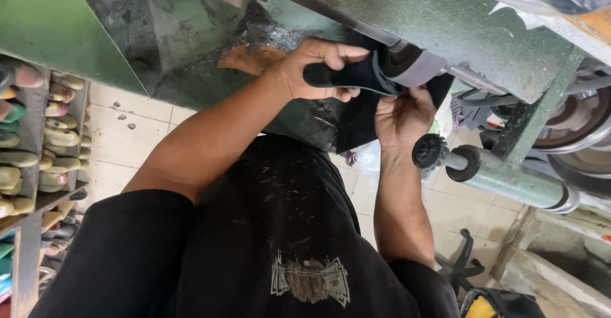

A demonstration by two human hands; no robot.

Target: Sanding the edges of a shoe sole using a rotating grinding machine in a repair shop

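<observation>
Nearest the camera is the person's black shirt [280, 229] w/ a pale printed patch low on the front, filling the bottom middle of the view. Both bare forearms run up and away from it toward the machine.

Low right, on the tiled floor [127, 140], sits a black bag w/ something yellow [484, 306] in it, and beside it a dark star-shaped base of a chair or stand. On the left a rack of shelves [38, 133] holds rows of shoe lasts in cream, pink and green, packed close together.

Mid distance, right: a black knob [429, 151] on the end of a pale green shaft [509, 181] sticks out toward the person, just below the right hand.

Farther on — the hands. The left hand [318, 70] is curled round the left end of a black sole piece [347, 76]; thumb on the near face, fingers wrapped over the far edge, a firm grip. The right hand [404, 117] is under the piece's right end, fingers bent up and closed on it, thumb side partly hidden so exact finger placement can't be told. The sole piece lies across both hands, roughly level, its right end pressed up against a grey sanding drum [414, 68].

Farthest is the green machine body [445, 19], dusty and speckled, w/ a heap of dark grit and a brown scrap [251, 58] on the ledge left of the hands.
</observation>
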